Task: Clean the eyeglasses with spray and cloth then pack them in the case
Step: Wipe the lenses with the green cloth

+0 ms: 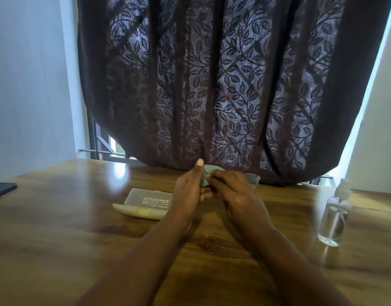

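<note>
a clear spray bottle (333,217) with a white pump top is seen standing upright on the wooden bench (57,217), at the right and well apart from the hands; it is partly filled with a colourless liquid. a pale, translucent glasses case (143,203) lies on the bench just left of the left hand (189,191), its lid seemingly folded back behind a cream-coloured tray; nothing can be made out inside it. pale printing is carried on the lid in several short lines, upside down from this view and too blurred to be read.

a grey-green cloth (209,173) is held between both hands above the bench, in front of the dark leaf-patterned curtain (212,85). the cloth is bunched, with a rounded fold showing above the hands and another grey fold poking out past the right hand (232,191). the fingers of the left hand are curled round the cloth with the thumb raised straight up beside it; the fingers of the right hand are pinched on the cloth from the other side. the eyeglasses are probably wrapped inside the cloth between the hands, but no frame or lens can be clearly picked out.

a flat dark object (2,189) is seen at the left edge of the bench, cut off by the picture.
</note>
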